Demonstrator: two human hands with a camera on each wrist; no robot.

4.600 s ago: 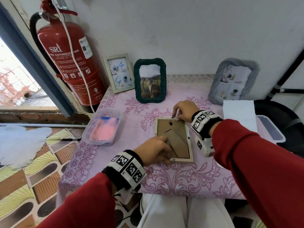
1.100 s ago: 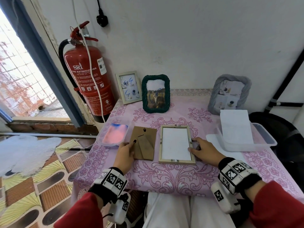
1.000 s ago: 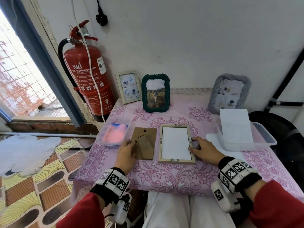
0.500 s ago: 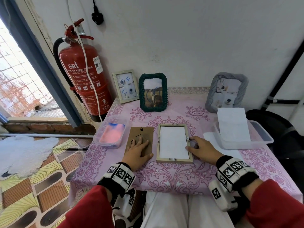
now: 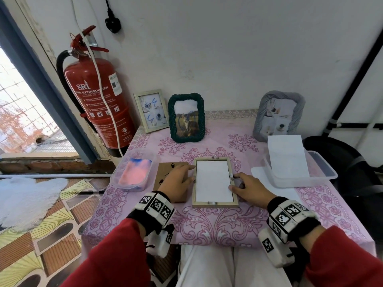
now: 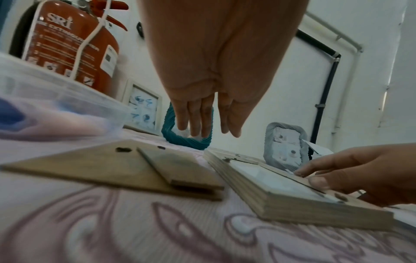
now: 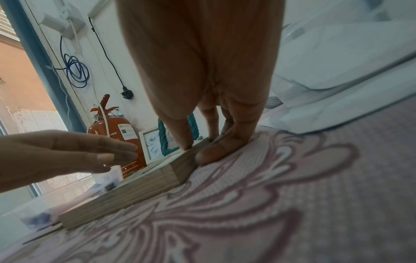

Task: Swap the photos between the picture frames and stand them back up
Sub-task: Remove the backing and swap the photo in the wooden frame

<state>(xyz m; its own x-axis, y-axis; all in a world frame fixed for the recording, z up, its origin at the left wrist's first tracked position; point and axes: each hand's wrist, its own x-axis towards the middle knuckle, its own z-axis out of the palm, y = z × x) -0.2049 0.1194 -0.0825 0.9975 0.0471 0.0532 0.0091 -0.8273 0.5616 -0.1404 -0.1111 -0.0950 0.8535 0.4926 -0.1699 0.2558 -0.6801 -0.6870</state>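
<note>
A pale wooden frame [image 5: 214, 204] lies face down mid-table, and the white back of its photo [image 5: 213, 181] shows. Its brown backing board [image 5: 165, 172] lies just to the left. My left hand [image 5: 192, 173] hovers over the board with straight fingers, the tips near the frame's left rail; in the left wrist view the left hand [image 6: 209, 131] hangs clear above the board [image 6: 135, 169]. My right hand [image 5: 234, 182] holds the frame's right rail. In the right wrist view, the right hand's [image 7: 200, 149] thumb sits on top and its fingers press the outer side of the frame [image 7: 139, 183].
Three frames stand at the back: a small pale one [image 5: 151, 110], a green rope one [image 5: 186, 118] and a grey one [image 5: 278, 116]. A clear tub with a pink cloth [image 5: 132, 176] sits left. A clear tub [image 5: 319, 172] with white paper [image 5: 287, 156] sits right. A fire extinguisher [image 5: 99, 100] stands left.
The backing board, in the frame 4.6 s ago, now lies beside it. My left hand has lifted off the board and reached right toward the frame. The right hand stays on the right rail.
</note>
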